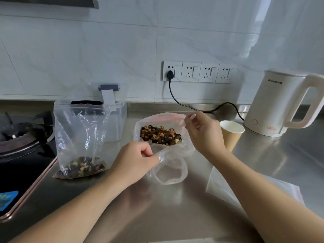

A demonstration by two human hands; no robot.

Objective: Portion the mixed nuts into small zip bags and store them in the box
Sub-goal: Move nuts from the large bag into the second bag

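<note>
The left hand (135, 158) pinches the rim of an empty small bag (168, 171); the right hand (201, 132) pinches the far lip of the big bag (163, 120), holding it open over the nuts (160, 135). One filled bag (80, 137) stands on the counter (175, 207), not yet in the box (115, 120) behind. Spare bags (254, 190) lie right. Early going, I judge.

Brown, tan and dark mixed nuts (160, 135) inside a clear bag (187, 148) with a pink-red zip strip. Grey brushed steel for the tabletop (175, 207). White on kettle (278, 104) and wall sockets (197, 72), black on cable (177, 100) and hob (22, 155), tan outside the white-lined paper cup (231, 135).
</note>
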